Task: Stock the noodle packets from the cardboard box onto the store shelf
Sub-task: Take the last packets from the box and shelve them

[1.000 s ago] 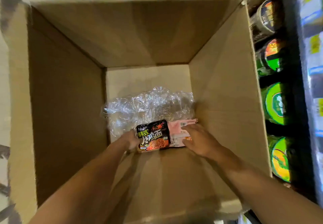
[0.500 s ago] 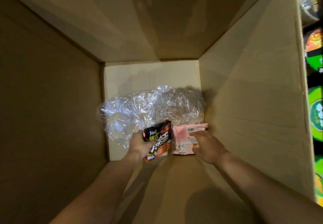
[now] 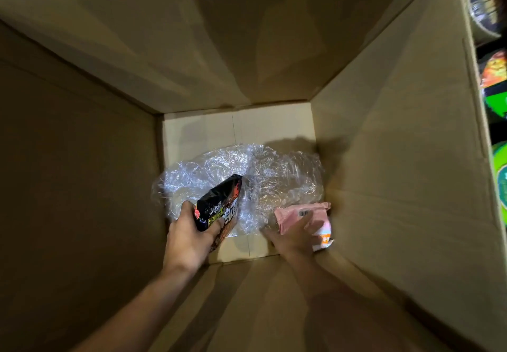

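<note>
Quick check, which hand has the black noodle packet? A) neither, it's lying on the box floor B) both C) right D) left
D: the left hand grips the black packet lifted above the plastic wrap, while the right hand holds the pink packet.

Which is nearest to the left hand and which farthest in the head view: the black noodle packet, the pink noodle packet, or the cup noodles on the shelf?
1. Black noodle packet: held in the left hand.
2. Pink noodle packet: across the box floor, in the right hand.
3. Cup noodles: outside the cardboard box, far right on the shelf.
</note>
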`<action>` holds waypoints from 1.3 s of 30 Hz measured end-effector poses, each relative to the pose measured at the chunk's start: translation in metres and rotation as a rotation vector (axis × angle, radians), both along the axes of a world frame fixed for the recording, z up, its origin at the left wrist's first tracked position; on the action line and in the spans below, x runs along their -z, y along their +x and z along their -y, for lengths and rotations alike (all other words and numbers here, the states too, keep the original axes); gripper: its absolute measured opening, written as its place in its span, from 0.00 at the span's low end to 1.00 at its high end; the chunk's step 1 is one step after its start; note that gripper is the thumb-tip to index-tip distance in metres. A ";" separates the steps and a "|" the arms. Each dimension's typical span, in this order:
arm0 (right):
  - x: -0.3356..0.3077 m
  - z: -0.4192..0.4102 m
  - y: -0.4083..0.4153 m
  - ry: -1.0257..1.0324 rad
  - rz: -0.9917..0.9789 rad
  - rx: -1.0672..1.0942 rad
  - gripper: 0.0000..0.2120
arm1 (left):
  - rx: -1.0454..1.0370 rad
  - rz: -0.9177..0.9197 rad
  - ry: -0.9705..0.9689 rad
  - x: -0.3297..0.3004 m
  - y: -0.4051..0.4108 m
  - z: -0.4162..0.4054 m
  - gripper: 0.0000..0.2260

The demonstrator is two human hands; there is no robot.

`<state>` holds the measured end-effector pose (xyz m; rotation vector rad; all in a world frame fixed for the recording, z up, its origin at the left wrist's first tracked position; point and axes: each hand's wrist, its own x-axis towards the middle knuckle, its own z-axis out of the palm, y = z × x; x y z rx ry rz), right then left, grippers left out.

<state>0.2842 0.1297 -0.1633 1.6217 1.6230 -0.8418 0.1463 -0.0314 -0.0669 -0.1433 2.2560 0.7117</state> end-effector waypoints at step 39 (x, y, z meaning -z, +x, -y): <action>-0.571 -0.047 -0.042 0.224 -0.936 0.058 0.14 | 0.151 -0.326 0.359 -0.500 -0.089 0.022 0.21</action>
